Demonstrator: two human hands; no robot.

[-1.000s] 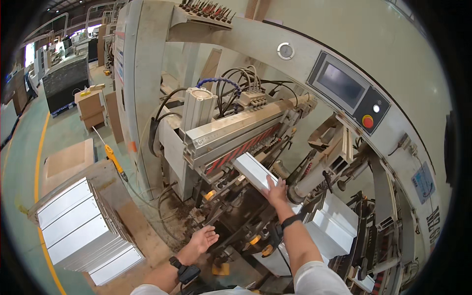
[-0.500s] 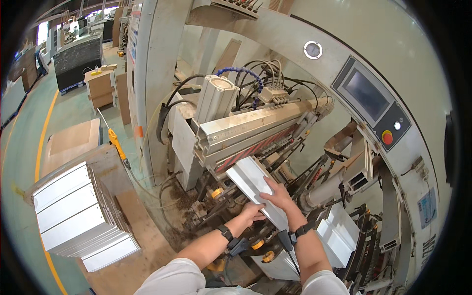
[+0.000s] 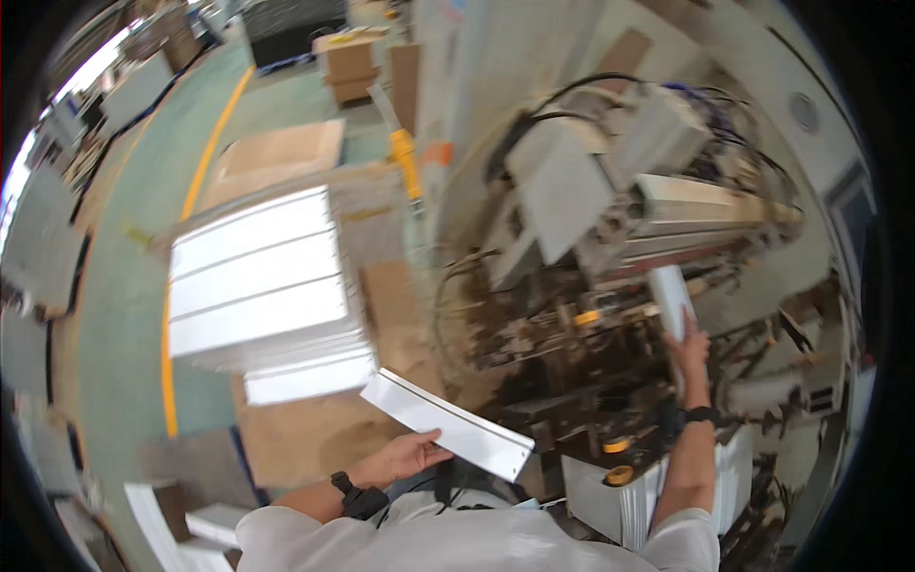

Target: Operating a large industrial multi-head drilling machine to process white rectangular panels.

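Observation:
In my left hand (image 3: pixel 410 456), closed on its near edge, is a long white panel (image 3: pixel 453 426) with small holes at its right end. It is held low in front of me, to the right of a stack of white panels (image 3: pixel 257 272). My right hand (image 3: pixel 688 351) reaches toward the machine (image 3: pixel 686 214) and grips another narrow white panel (image 3: pixel 671 294), which points away from me. Motion blurs the right fingers somewhat. The lower end of that panel is hidden behind the hand.
The stack rests on a brown board (image 3: pixel 305 443). Beyond it hangs a yellow power screwdriver (image 3: pixel 405 167). More white panels (image 3: pixel 610 500) stand upright under my right forearm. A yellow line (image 3: pixel 205 172) runs along the green floor at left.
Both hands were together on white panels at the machine. Now they are apart, my left hand having drawn one panel leftward while the right keeps another. The view has swung left.

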